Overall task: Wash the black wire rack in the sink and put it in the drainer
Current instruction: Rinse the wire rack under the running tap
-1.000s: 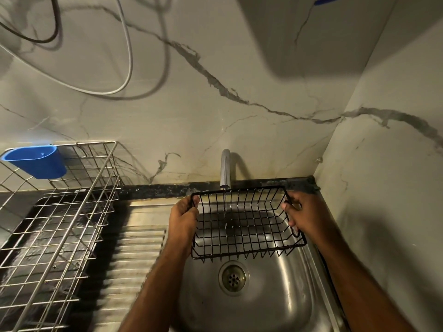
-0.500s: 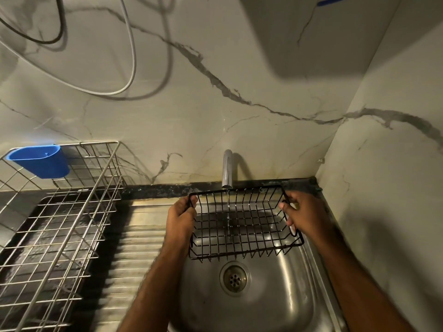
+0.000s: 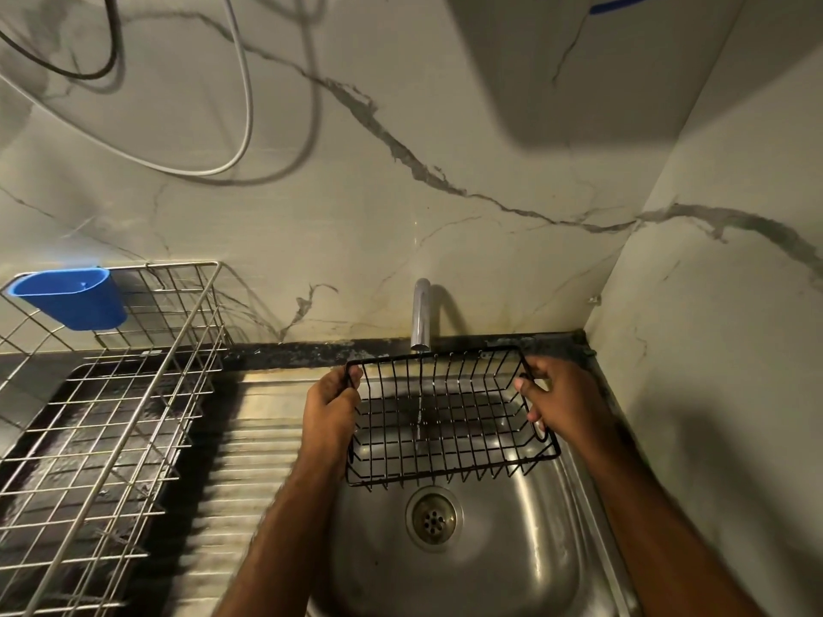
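Head view: wire rack held under the tap

Nearest, at lower centre of the frame, lies the steel sink point(image 3: 512, 567) with its drain point(image 3: 433, 518). Above it the black wire rack point(image 3: 445, 416) hangs in mid-frame, the left hand point(image 3: 330, 407) gripping its left rim, the right hand point(image 3: 562, 400) gripping its right rim. Water from the tap point(image 3: 420, 314) runs through it. Farther left stands the drainer point(image 3: 111, 394), holding a blue cup point(image 3: 71, 297).

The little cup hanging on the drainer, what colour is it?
Blue. The plastic cup hooks on the silver wire drainer, seen clearly in the head view.
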`<state>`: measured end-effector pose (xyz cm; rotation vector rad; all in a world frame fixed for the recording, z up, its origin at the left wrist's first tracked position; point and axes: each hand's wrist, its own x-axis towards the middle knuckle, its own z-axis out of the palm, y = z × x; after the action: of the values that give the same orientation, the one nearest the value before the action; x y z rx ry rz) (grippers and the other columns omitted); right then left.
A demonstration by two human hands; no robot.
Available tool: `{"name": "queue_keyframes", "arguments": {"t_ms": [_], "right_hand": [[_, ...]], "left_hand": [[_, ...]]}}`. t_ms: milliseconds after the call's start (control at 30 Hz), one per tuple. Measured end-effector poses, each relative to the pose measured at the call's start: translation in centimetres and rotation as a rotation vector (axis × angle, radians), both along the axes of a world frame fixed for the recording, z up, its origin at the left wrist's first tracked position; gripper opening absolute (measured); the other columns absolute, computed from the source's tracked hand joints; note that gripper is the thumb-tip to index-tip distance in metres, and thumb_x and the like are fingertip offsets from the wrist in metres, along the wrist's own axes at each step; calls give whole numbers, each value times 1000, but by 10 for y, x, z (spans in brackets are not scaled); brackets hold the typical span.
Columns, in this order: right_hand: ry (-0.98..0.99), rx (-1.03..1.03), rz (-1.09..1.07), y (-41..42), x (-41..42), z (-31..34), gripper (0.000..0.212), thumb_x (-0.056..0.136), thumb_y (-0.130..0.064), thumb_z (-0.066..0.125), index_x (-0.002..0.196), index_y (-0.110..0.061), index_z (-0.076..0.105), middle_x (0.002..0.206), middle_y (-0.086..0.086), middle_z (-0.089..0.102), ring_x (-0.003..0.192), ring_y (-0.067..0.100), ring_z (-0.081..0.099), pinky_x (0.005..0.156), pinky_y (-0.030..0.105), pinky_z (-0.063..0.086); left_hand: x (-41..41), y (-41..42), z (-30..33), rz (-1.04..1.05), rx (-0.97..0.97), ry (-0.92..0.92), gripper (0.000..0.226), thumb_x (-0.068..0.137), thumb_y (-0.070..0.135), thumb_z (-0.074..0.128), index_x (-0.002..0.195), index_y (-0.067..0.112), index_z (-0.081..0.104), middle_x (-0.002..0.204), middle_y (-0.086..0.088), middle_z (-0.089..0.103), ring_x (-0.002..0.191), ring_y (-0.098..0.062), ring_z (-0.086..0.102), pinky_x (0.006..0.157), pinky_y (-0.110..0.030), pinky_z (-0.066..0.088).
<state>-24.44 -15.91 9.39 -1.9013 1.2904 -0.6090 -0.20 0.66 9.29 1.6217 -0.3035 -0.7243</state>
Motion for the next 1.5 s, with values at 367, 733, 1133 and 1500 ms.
{"name": "queue_keyframes", "arguments": {"t_ms": [367,733,1133,1500], "right_hand": [[-11,3,-15,-1,1,1,48,94,-19,68,139,-11,55,126,6,65,46,5,64,40,17,48],[20,-42,17,2,6,2,48,95,-18,66,140,-6,53,129,9,65,45,9,64,41,20,49],[86,-71,-27,10,14,-1,45,96,-21,64,138,-10,55,130,6,65,49,7,66,45,17,48],[-6,-115,-66,29,18,3,37,94,-22,67,129,-15,62,121,5,68,87,17,72,75,33,58]], "left_hand": [[-3,-2,4,9,0,-54,33,102,2,53,134,8,62,122,-7,72,111,-21,67,105,-46,52],[-7,14,28,-143,445,-672,48,96,-2,50,142,12,54,93,-1,64,76,-21,64,63,-32,49],[-9,22,51,-196,584,-800,29,100,6,49,127,8,60,106,-10,70,81,-17,54,69,-31,40],[-9,29,56,-125,542,-771,23,101,5,48,119,2,62,108,-15,70,79,-17,53,70,-30,40]]}}
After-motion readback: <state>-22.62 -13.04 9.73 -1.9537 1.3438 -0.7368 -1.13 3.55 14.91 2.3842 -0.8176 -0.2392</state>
